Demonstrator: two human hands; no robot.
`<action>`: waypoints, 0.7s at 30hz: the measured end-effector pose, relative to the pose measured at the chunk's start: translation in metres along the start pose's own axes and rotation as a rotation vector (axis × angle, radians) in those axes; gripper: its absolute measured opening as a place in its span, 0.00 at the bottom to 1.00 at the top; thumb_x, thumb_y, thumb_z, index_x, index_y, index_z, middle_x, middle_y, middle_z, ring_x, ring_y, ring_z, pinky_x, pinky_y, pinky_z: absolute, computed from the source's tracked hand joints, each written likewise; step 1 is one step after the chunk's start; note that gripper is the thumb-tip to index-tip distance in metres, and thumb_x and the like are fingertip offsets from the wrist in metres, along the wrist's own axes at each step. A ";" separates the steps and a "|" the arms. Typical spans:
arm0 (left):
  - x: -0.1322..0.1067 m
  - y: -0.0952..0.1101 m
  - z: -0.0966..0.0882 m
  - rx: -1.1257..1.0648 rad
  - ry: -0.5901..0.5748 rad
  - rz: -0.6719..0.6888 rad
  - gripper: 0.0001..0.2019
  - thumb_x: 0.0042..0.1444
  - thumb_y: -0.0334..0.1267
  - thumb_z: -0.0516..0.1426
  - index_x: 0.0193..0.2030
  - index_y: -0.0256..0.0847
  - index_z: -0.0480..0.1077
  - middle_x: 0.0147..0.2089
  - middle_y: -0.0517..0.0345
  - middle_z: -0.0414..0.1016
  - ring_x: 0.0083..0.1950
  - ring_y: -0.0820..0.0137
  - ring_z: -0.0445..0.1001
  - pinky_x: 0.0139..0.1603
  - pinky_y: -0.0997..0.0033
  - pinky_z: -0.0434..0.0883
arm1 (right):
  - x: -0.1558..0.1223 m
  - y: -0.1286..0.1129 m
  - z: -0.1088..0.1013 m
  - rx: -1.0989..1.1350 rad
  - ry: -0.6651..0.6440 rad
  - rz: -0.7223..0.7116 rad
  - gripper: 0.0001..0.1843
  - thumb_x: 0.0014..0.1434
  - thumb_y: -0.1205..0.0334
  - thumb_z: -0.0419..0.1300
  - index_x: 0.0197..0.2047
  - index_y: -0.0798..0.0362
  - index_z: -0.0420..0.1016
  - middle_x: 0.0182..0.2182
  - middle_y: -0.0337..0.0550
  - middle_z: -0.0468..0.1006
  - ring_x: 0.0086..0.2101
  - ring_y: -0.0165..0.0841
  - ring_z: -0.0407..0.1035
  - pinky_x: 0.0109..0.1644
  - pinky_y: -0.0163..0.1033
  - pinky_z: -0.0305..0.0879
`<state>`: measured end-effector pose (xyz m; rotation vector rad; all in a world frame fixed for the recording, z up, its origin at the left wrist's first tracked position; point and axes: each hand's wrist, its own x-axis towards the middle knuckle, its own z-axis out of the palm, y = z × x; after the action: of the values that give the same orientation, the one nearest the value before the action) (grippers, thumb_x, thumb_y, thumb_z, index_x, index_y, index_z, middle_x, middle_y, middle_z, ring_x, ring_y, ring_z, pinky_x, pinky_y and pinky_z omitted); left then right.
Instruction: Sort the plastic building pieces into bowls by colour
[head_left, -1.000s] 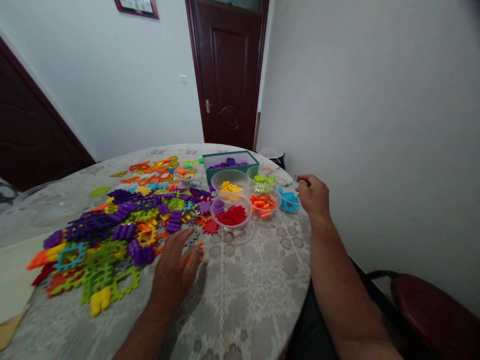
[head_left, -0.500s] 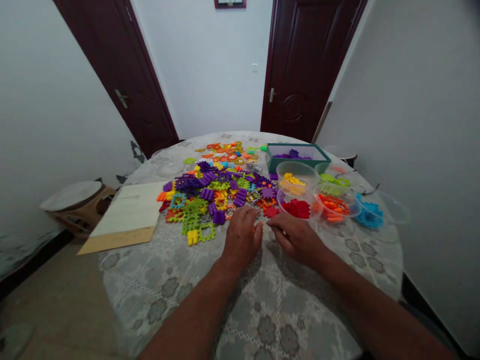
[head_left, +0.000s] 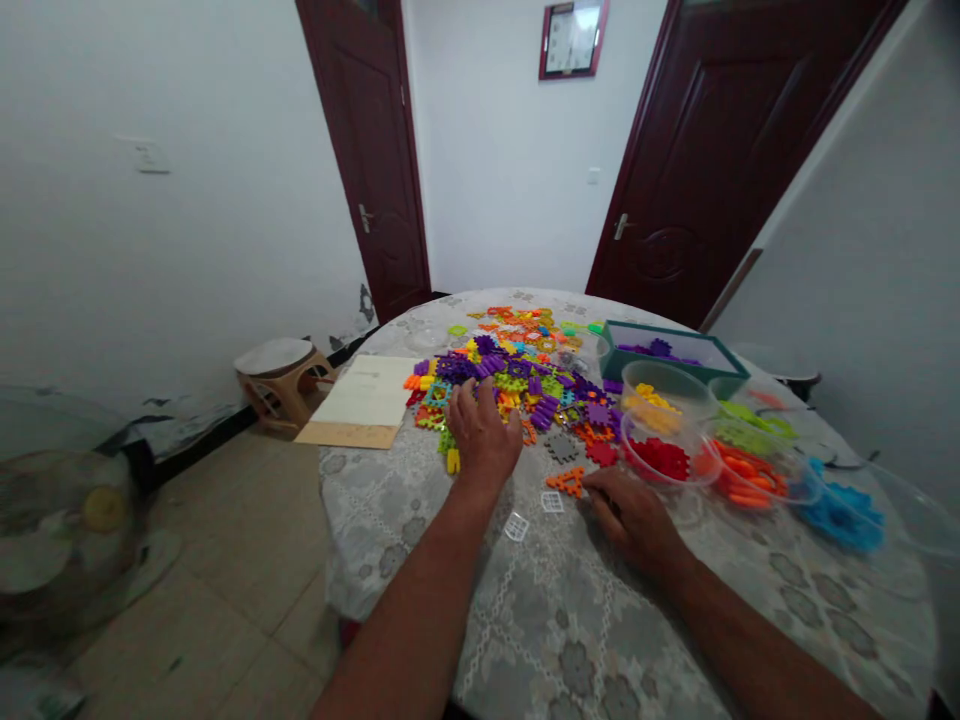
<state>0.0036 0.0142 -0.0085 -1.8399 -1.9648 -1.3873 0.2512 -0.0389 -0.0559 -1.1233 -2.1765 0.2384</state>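
My left hand (head_left: 484, 435) is open, its fingers spread over the near-left side of a pile of interlocking plastic building pieces (head_left: 517, 370) in purple, green, yellow and orange. My right hand (head_left: 634, 515) rests low on the table with its fingers curled together. Its fingertips close on the right edge of an orange triangular building piece (head_left: 566, 482). Two small white square grid pieces (head_left: 552, 502) lie between my hands, one nearer me. Just beyond the triangle are a grey toothed square piece (head_left: 562, 447) and a red piece (head_left: 601, 454).
Clear tubs hold yellow pieces (head_left: 654, 405), red pieces (head_left: 658, 458) and orange pieces (head_left: 750, 475). Blue pieces (head_left: 841, 512) sit farther right. Behind the tubs stands a green-edged box (head_left: 675, 365) with purple pieces. A pale board (head_left: 367, 395) overhangs the left table edge.
My left hand has moved away from my right hand, onto the pile, and its fingers have spread. The orange triangle and white pieces now show between the hands. The view has turned left.
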 end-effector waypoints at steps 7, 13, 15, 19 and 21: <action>0.035 -0.074 -0.023 0.273 -0.060 -0.160 0.31 0.65 0.50 0.59 0.70 0.35 0.62 0.66 0.31 0.68 0.69 0.47 0.66 0.69 0.45 0.61 | -0.002 -0.002 0.002 0.058 0.044 -0.049 0.10 0.67 0.62 0.55 0.44 0.48 0.79 0.39 0.46 0.84 0.39 0.43 0.80 0.44 0.47 0.77; 0.038 -0.108 -0.016 0.404 -0.282 -0.200 0.32 0.66 0.58 0.56 0.66 0.36 0.65 0.57 0.36 0.77 0.60 0.50 0.74 0.60 0.54 0.67 | -0.002 0.000 0.005 0.081 0.046 -0.050 0.11 0.66 0.63 0.55 0.45 0.47 0.78 0.40 0.46 0.84 0.39 0.42 0.80 0.43 0.46 0.77; 0.036 -0.110 -0.012 0.411 -0.289 -0.193 0.32 0.65 0.59 0.56 0.66 0.37 0.66 0.56 0.36 0.78 0.59 0.49 0.75 0.58 0.53 0.67 | -0.003 0.000 0.007 0.087 0.050 -0.050 0.11 0.66 0.64 0.55 0.46 0.47 0.78 0.41 0.46 0.84 0.40 0.42 0.80 0.44 0.46 0.77; 0.030 -0.111 -0.004 0.424 -0.288 -0.163 0.34 0.64 0.60 0.56 0.68 0.37 0.64 0.61 0.35 0.75 0.61 0.46 0.72 0.59 0.50 0.67 | -0.002 -0.001 0.008 0.119 0.039 -0.055 0.12 0.66 0.65 0.55 0.46 0.47 0.79 0.40 0.45 0.83 0.40 0.42 0.80 0.44 0.46 0.77; 0.025 -0.110 -0.002 0.425 -0.288 -0.130 0.34 0.64 0.59 0.57 0.68 0.37 0.64 0.62 0.36 0.74 0.63 0.47 0.71 0.62 0.51 0.65 | -0.001 -0.001 0.008 0.133 0.029 -0.050 0.11 0.67 0.64 0.55 0.46 0.48 0.79 0.40 0.45 0.83 0.40 0.41 0.80 0.44 0.46 0.77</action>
<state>-0.0959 0.0483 -0.0490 -1.8068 -2.3245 -0.6747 0.2457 -0.0392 -0.0621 -0.9916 -2.1264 0.3375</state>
